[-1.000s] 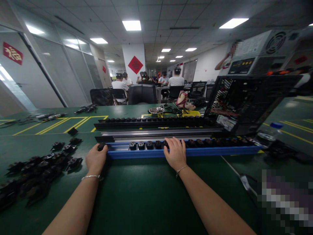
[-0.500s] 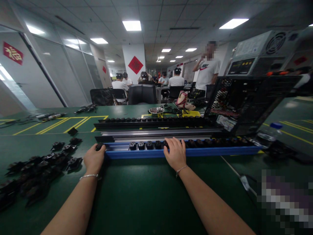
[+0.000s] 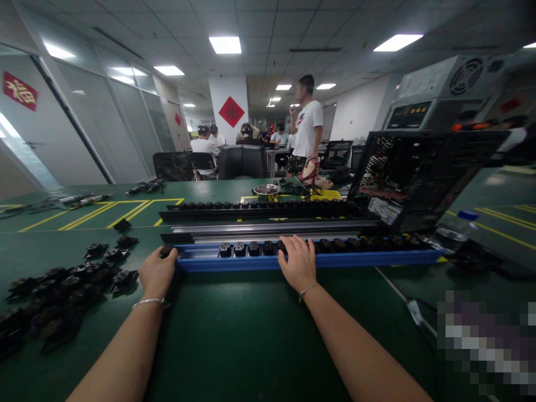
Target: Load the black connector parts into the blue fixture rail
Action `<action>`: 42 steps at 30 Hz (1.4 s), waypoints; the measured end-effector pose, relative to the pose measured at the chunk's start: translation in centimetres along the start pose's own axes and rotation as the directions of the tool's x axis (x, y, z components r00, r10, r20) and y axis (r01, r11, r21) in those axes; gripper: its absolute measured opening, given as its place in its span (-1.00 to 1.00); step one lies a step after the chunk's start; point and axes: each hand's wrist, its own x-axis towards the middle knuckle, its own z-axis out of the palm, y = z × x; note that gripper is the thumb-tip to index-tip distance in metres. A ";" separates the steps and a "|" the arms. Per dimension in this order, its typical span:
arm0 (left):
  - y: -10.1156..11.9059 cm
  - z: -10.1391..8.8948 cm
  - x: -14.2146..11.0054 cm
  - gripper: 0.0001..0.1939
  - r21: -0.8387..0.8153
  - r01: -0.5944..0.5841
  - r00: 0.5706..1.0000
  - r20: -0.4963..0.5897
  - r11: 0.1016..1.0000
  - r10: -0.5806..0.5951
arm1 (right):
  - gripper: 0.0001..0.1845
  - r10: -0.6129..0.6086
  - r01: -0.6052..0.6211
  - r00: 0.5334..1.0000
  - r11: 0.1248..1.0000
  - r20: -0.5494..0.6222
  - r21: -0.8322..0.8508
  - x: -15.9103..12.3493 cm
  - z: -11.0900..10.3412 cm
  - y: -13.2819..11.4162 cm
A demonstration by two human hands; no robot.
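Slightly outward: the left hand [image 3: 157, 271] edges left, the row holds

The left hand, thumb and fingers closed on a small black piece [image 3: 166, 250], has shifted a little toward the worktop's [image 3: 234, 335] left edge over the last second. The right hand [image 3: 299, 259] has stayed over the middle of the blue channel [image 3: 251, 264], fingers bent over its row; whether they pinch anything I cannot tell. The black socket modules [image 3: 253, 248] in that channel keep their places, so the change looks confined to the left end and the row itself seems no further along.

The channel lies roughly parallel to the worktop's far edge. Loose modules [image 3: 75, 271] lie heaped toward the left edge, apart from it. Just beyond the channel run a silver rail [image 3: 234, 228] and a black rail [image 3: 188, 215] with its own row. An open computer case [image 3: 439, 162] stands toward the right edge; a metal bowl [image 3: 267, 196] sits near the far edge. Past that, a person in a white shirt [image 3: 307, 125] has walked leftward, away from the work.
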 end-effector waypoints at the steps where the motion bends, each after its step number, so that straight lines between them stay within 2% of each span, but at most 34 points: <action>1: 0.0 0.0 0.0 -0.64 0.000 0.003 1.000 0.001 1.000 -0.003 | -0.61 0.000 0.000 1.000 1.000 -0.001 0.002 0.0 0.0 0.0; 7: 0.1 -0.1 0.1 -0.62 0.015 0.023 1.000 0.012 1.000 -0.023 | -0.61 0.003 -0.004 1.000 1.000 0.006 0.018 0.0 -0.2 -0.1; 14: -0.2 0.2 0.3 -0.65 0.017 -0.033 0.999 -0.011 0.999 0.034 | -0.62 -0.010 0.010 1.000 1.000 -0.008 -0.011 0.0 0.0 0.0; 25: 0.5 -0.6 -0.1 -0.68 0.057 -0.035 0.998 0.057 0.998 0.032 | -0.62 -0.005 0.006 1.000 1.000 -0.009 0.024 0.0 -0.1 -0.1; 33: 0.4 -0.7 -0.1 -0.66 0.059 -0.041 0.997 0.067 0.997 0.037 | -0.62 -0.005 0.005 1.000 1.000 -0.005 0.024 0.0 -0.2 -0.1; 40: 0.1 0.1 0.3 -0.64 0.046 -0.029 0.999 0.027 0.999 0.028 | -0.63 -0.011 0.011 1.000 1.000 -0.017 0.022 0.0 0.0 0.0; 42: -0.5 0.2 0.7 -0.66 0.006 0.011 1.000 0.003 1.000 -0.011 | -0.64 -0.011 0.011 1.000 1.000 -0.024 0.022 0.0 0.0 0.0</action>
